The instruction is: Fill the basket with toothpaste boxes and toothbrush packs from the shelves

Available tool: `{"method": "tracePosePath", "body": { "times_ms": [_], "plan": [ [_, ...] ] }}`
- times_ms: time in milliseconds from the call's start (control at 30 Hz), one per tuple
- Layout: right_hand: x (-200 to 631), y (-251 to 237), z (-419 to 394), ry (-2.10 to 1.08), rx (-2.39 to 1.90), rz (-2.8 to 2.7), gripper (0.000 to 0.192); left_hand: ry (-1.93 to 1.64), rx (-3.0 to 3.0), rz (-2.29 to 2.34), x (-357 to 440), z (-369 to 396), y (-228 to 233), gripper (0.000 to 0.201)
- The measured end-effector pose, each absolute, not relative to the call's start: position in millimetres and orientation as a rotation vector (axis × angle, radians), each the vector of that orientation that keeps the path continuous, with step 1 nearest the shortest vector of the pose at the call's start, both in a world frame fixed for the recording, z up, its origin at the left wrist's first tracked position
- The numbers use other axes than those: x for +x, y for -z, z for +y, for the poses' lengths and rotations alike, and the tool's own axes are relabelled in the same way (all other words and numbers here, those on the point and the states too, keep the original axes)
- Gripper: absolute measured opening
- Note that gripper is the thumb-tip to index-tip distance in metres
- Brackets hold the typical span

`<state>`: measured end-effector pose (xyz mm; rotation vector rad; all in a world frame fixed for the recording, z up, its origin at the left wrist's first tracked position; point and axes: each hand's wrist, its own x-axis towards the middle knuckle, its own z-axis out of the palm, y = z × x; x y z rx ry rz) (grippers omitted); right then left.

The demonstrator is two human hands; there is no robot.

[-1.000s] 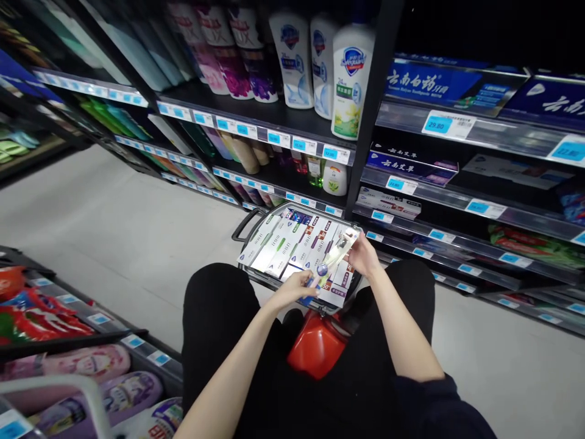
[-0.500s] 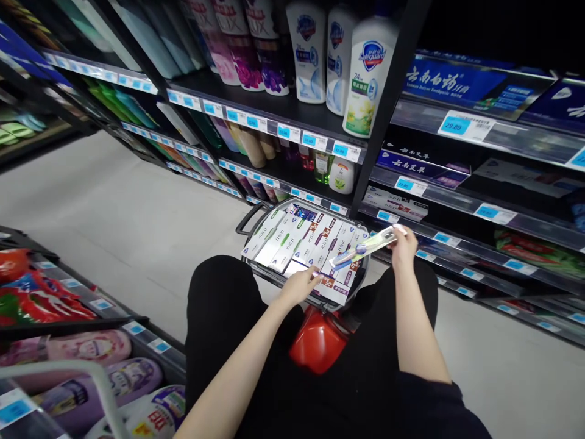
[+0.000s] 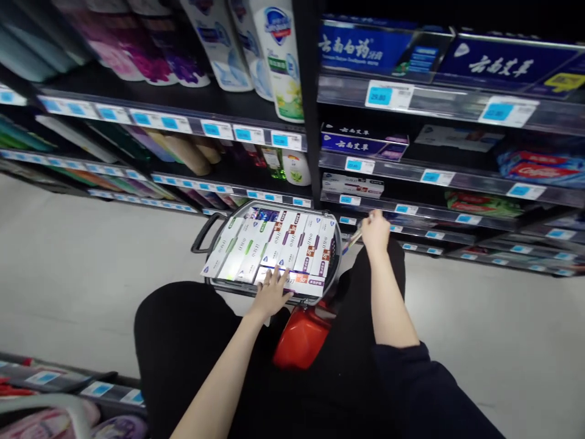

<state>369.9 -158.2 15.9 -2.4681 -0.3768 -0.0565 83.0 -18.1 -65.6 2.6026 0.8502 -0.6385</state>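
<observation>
Head view: two hands, left hand (image 3: pixel 273 294) on boxes (image 3: pixel 274 247)

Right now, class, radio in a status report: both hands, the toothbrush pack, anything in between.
Left hand flat on boxes in basket. Right hand grips toothbrush pack, out by lower shelf. Nothing between.
</observation>
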Motion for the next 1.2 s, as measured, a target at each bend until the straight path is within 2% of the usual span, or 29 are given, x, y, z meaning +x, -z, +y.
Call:
{"method": "tracePosePath", "body": {
  "times_ms": [200,600,833,967,1133,1200],
  "plan": [
    [363.0,-16.5,-149.3,-0.218,-2.508,-0.449,0.016,0.667,2.742,0.855,86.3,-23.1,71.8,0.07],
    [350.1,-32.3,-148.6,-0.142,-2.628,-0.573,0.022,0.693,2.801,0.889,91.8,-27.5,75.3,0.073],
    [330.6,-10.6,-133.2,-0.391,-2.725,-0.761,0.021,0.702,2.763,0.904,93.1,-28.8,72.1,0.075],
    [321.1,-6.4,-125.9,-0.393,-2.735,-0.857,0.026,0.718,2.739,0.905,93.6,-29.3,69.1,0.075],
    [313.2,-11.8,-126.6,-0.346,-2.836,-0.693,0.031,0.736,2.71,0.91,94.4,-30.1,64.6,0.074],
    [308.4,-9.5,-128.3,-0.484,-2.883,-0.649,0.033,0.747,2.697,0.912,94.7,-30.3,63.0,0.074]
  ]
}}
